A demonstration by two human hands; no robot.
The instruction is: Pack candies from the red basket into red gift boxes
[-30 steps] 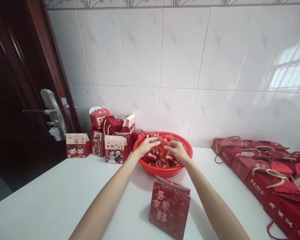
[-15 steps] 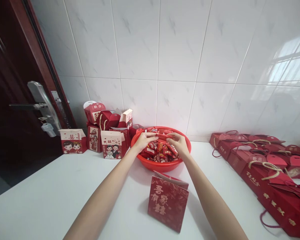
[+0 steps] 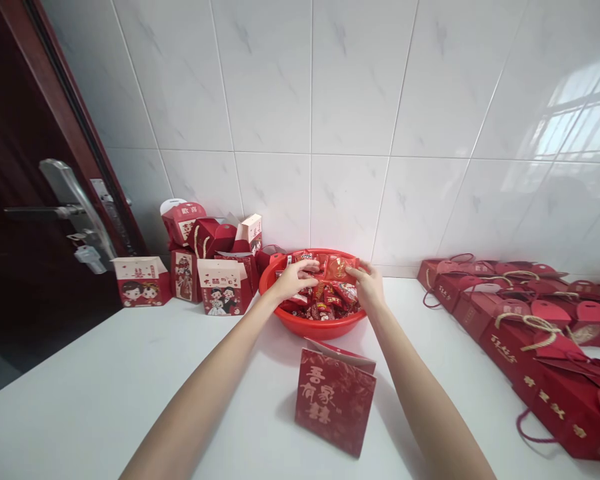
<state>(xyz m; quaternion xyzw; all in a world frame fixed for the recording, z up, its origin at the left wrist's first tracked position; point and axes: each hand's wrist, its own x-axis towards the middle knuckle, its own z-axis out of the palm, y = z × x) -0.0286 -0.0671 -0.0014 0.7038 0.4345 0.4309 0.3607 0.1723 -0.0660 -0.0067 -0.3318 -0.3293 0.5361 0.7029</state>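
A red plastic basin full of small wrapped sweets stands against the tiled wall. My right hand pinches the right end of a shiny red packet over the basin, its flat face turned toward me. My left hand is over the basin's left side, thumb and fingers apart, with nothing visible in it. In front of the basin, between my forearms, stands a dark red paper gift box with gold lettering. Its top flaps are raised.
Several decorated gift boxes are stacked at the back left, near a dark red door with a metal handle. Rows of red boxes with rope handles fill the right side of the white table.
My left hand has come off the red packet and its fingers have parted. My right hand has kept the packet and turned its face toward me. The view has shifted slightly.
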